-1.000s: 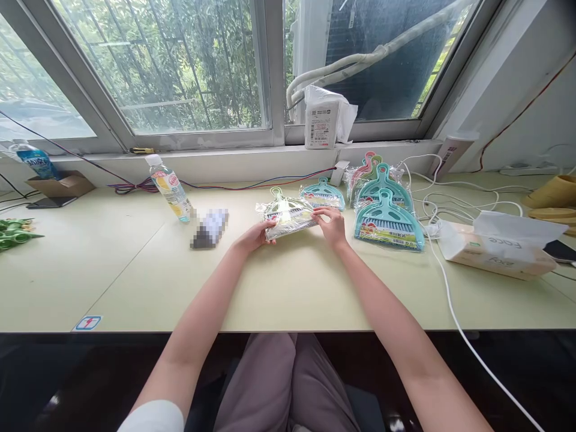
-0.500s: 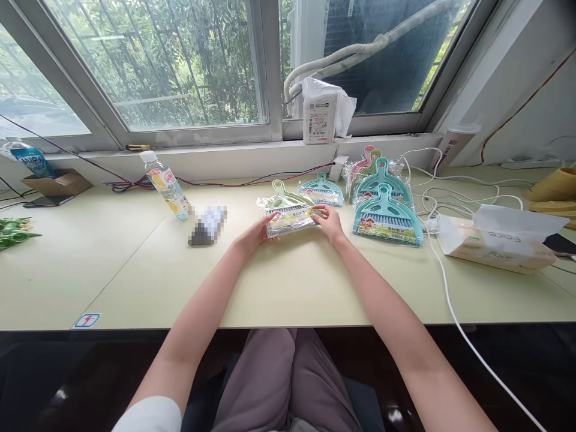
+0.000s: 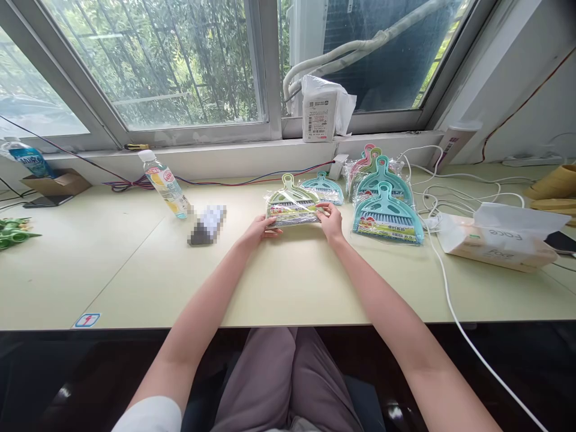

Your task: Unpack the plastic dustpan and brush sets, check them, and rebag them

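Observation:
A green dustpan and brush set [image 3: 292, 203] in clear plastic wrap is held between my two hands, its handle pointing toward the window. My left hand [image 3: 260, 231] grips its lower left corner, and my right hand [image 3: 330, 221] pinches its right edge. Just behind it lies a wrapped teal dustpan set [image 3: 323, 187], partly covered. To the right, another teal dustpan set [image 3: 387, 219] leans in front of a group of wrapped sets [image 3: 382, 174] with teal, green and pink handles.
A drink bottle [image 3: 164, 185] and a blurred-out object [image 3: 207, 225] are on the left of the table [image 3: 288, 288]. On the right are a tissue pack [image 3: 497, 240] and white cables [image 3: 443, 264]. A white package [image 3: 320, 114] sits on the window sill.
My hands have tilted the green dustpan set more upright and shifted it slightly right. Its handle now points straighter toward the window.

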The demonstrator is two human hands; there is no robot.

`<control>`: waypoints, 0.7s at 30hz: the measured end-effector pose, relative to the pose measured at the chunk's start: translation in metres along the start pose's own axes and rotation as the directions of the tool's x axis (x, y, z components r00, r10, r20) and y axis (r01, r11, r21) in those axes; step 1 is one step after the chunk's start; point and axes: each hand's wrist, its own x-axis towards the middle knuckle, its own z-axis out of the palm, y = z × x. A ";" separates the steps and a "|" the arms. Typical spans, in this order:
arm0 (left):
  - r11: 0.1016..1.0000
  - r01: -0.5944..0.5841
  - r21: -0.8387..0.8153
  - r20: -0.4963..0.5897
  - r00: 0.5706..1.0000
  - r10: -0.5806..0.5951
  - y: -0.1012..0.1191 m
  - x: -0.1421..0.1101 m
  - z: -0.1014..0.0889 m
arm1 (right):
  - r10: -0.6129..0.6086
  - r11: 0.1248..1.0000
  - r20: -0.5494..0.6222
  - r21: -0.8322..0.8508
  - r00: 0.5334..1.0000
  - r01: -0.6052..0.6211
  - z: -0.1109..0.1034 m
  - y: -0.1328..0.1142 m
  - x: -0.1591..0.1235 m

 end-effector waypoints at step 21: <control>0.966 -0.032 0.255 -0.092 0.994 0.057 -0.007 0.009 0.000 | 0.111 0.989 0.160 0.081 0.981 -0.125 0.005 0.002 -0.004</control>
